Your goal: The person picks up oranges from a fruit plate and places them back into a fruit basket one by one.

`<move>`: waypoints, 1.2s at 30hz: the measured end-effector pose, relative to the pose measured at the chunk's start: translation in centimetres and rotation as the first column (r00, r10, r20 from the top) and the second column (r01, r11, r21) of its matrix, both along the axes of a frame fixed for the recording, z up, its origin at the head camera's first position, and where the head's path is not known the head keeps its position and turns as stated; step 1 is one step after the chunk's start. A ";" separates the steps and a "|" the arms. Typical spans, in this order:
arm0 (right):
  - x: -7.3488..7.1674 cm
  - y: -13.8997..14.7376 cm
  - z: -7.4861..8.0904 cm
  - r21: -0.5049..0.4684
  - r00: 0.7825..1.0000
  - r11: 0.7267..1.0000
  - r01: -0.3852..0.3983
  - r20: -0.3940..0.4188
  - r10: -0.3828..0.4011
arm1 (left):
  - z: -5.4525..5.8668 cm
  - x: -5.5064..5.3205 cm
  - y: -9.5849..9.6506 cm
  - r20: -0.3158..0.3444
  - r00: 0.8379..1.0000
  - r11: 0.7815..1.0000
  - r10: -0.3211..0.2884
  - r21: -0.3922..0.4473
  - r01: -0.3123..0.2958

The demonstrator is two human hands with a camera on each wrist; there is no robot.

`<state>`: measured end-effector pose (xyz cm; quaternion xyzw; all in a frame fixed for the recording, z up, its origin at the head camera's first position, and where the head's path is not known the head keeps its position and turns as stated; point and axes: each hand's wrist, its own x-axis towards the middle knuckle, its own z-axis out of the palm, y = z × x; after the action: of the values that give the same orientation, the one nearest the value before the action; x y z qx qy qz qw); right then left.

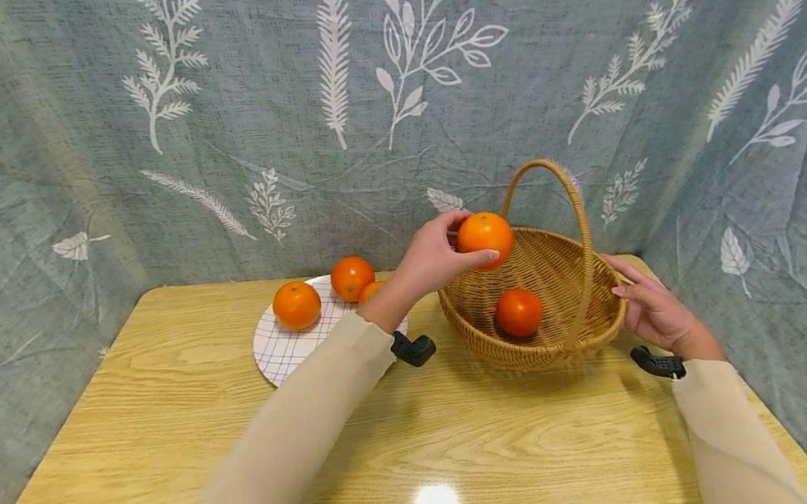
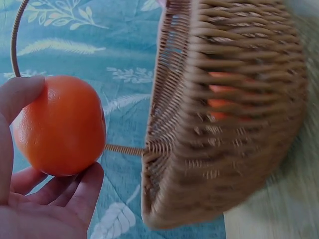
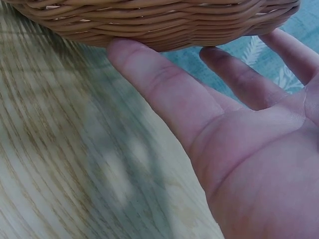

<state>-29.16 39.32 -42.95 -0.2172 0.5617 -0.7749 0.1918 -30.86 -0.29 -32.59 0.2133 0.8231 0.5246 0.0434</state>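
Observation:
In the head view my left hand (image 1: 429, 259) holds an orange (image 1: 485, 235) up by the left rim of the wicker basket (image 1: 475, 346). The left wrist view shows the thumb on one side of this orange (image 2: 65, 124) and the fingers curled beneath it. Inside the basket lies a redder orange fruit (image 1: 519, 312), glimpsed through the weave in the left wrist view. My right hand (image 1: 656, 309) is at the basket's right side. Its fairly straight, spread fingers touch the outer wicker wall (image 3: 164, 22) with their tips.
A white checked plate (image 1: 288, 354) stands left of the basket, carrying several oranges (image 1: 297, 305); my left forearm partly covers it. The basket's tall handle (image 1: 580, 222) arches above its opening. Patterned curtain cloth (image 1: 293, 89) hangs behind the wooden table (image 1: 487, 443) and along its sides.

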 end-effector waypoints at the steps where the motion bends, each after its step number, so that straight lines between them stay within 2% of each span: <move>1: 0.1 0.0 0.0 0.000 1.000 1.000 0.004 0.005 -0.004 | 0.1 -0.2 0.4 0.001 1.000 1.000 -0.009 -0.008 0.009; 6: 0.1 -0.2 0.1 0.021 0.999 0.999 0.026 0.021 -0.026 | 0.7 -1.1 2.1 0.013 0.998 0.997 -0.061 -0.047 0.062; 9: 0.1 -0.2 0.0 0.027 0.999 0.999 0.031 0.016 -0.032 | 0.8 -1.7 3.0 0.030 0.997 0.996 -0.077 -0.037 0.078; 15: 0.0 -0.2 0.0 0.012 1.000 1.000 0.014 0.012 -0.014 | 0.4 -2.7 4.6 0.053 0.997 0.998 -0.061 -0.028 0.063; 24: -0.1 -0.1 0.3 0.035 1.000 0.999 0.019 0.022 -0.020 | -0.1 -4.3 6.2 0.072 0.996 0.989 -0.048 -0.138 0.057; 29: -0.3 -0.3 0.6 0.065 0.999 0.997 0.036 0.026 -0.037 | -0.6 -5.1 6.9 0.061 0.998 0.970 -0.031 -0.237 0.045; 36: -0.2 0.1 0.6 0.042 0.999 0.999 0.021 0.035 -0.023 | -1.3 -5.8 8.1 0.096 0.993 0.921 -0.074 -0.376 0.105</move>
<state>-29.34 39.38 -42.31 -0.1933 0.5767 -0.7688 0.1976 -36.64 7.84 -33.86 0.2171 0.8961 0.3605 0.1409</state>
